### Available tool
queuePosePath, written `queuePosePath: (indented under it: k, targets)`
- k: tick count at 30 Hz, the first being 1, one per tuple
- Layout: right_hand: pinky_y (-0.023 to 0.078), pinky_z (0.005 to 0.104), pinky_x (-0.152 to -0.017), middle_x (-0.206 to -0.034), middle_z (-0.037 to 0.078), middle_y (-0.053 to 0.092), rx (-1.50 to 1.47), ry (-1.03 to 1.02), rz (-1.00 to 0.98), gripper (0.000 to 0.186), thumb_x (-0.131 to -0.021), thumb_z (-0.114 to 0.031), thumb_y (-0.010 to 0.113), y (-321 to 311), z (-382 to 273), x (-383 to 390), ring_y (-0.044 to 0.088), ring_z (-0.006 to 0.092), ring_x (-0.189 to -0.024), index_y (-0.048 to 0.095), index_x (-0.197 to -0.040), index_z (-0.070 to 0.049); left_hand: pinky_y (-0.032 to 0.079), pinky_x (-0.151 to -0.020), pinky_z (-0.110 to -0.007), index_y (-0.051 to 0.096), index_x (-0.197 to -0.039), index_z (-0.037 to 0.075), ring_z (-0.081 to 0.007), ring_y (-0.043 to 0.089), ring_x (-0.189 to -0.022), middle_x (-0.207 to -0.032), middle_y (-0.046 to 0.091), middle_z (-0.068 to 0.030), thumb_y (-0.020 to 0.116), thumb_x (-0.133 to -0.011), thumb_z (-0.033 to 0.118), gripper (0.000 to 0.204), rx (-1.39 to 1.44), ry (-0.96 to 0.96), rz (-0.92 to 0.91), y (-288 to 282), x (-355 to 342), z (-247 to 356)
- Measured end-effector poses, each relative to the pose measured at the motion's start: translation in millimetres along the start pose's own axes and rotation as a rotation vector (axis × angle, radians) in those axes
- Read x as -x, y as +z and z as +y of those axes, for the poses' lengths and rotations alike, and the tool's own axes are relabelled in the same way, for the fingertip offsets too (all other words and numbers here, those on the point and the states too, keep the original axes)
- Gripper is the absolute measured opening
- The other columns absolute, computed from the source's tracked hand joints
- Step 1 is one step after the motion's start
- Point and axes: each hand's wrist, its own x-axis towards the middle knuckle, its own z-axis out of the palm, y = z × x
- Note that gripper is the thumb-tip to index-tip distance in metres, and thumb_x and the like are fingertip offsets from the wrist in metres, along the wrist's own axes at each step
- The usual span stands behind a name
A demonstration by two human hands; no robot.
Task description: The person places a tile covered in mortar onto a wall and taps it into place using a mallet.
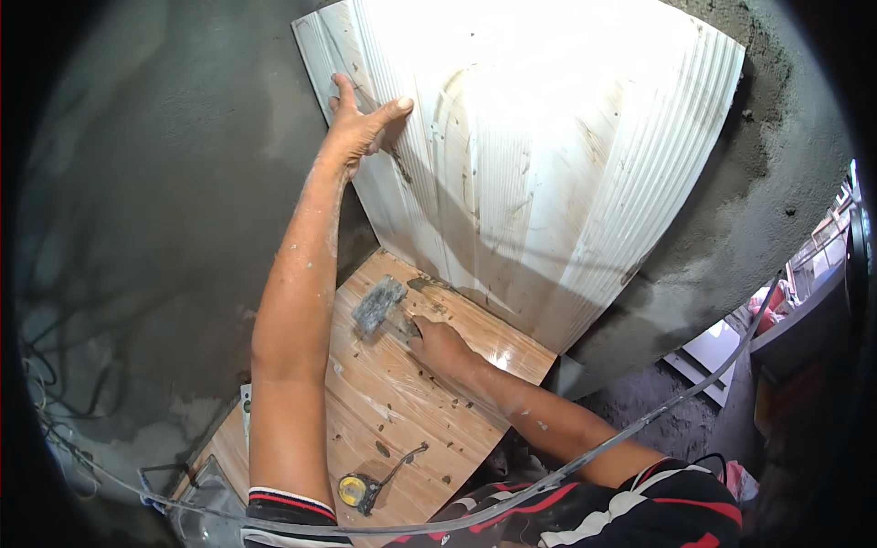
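A large white tile with ribbed stripes (512, 173) stands against the grey plastered wall, smeared and specked with mortar. At its left edge my left hand (358, 128) is open, thumb and fingers spread against the tile's face and edge. Lower down, my right hand (442, 349) is closed round the handle of a mallet (378, 303). The mallet's blocky head is caked grey and is just above a wood-patterned surface (365, 393), close to the tile's lower edge. Crumbs of mortar lie around it.
On the wood-patterned surface, near me, lies a yellow and black tape measure (360, 490). A grey hose or cable (585, 454) crosses in front of me. Tangled wires (68, 429) hang at the left. White tile pieces (713, 352) lie on the floor at right.
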Motion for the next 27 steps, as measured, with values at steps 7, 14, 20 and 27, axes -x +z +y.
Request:
queuePosePath:
  k: [7,14,20,27]
  targets:
    - [0.052,0.055,-0.087,-0.095,0.035,0.067,-0.036,-0.292,0.251,0.03,-0.092,-0.016,0.061,-38.1,-54.8,-83.1,0.066,0.0516,-0.096,0.061,-0.114,0.004,0.041,-0.109,-0.066,-0.019,-0.161,0.008,-0.051,0.015,-0.153,-0.168,-0.012,-0.0305,0.087,-0.074,0.056,0.146,-0.027,0.009,-0.007,14.0,7.0,20.6]
    - [0.053,0.0479,-0.091,-0.108,0.035,0.068,-0.004,-0.522,0.326,0.036,-0.089,-0.027,0.066,-77.1,-99.1,-181.8,0.066,0.0472,-0.106,0.067,-0.112,0.001,0.027,-0.124,-0.044,-0.001,-0.164,0.003,-0.044,0.012,-0.156,-0.164,-0.012,-0.0382,0.072,-0.094,0.042,0.108,0.0,0.141,0.066,36.4,11.7,32.6]
    - [0.051,0.0502,-0.092,-0.109,0.028,0.069,-0.206,-0.385,0.292,0.046,-0.095,-0.037,0.063,-95.6,-134.0,-165.0,0.068,0.042,-0.102,0.059,-0.126,-0.003,0.018,-0.126,-0.047,0.003,-0.165,0.006,-0.0411,0.0,-0.158,-0.169,-0.007,-0.0298,0.063,-0.098,0.051,0.101,-0.071,0.101,0.107,28.5,16.1,24.4]
    - [0.053,0.054,-0.086,-0.102,0.03,0.071,0.055,-0.557,0.543,0.04,-0.097,-0.033,0.053,-97.3,-133.5,-161.1,0.068,0.0475,-0.096,0.066,-0.111,0.002,0.019,-0.126,-0.047,0.006,-0.165,0.009,-0.0433,0.005,-0.157,-0.168,-0.005,-0.0315,0.054,-0.103,0.045,0.086,-0.124,0.103,0.122,35.1,19.5,23.8]
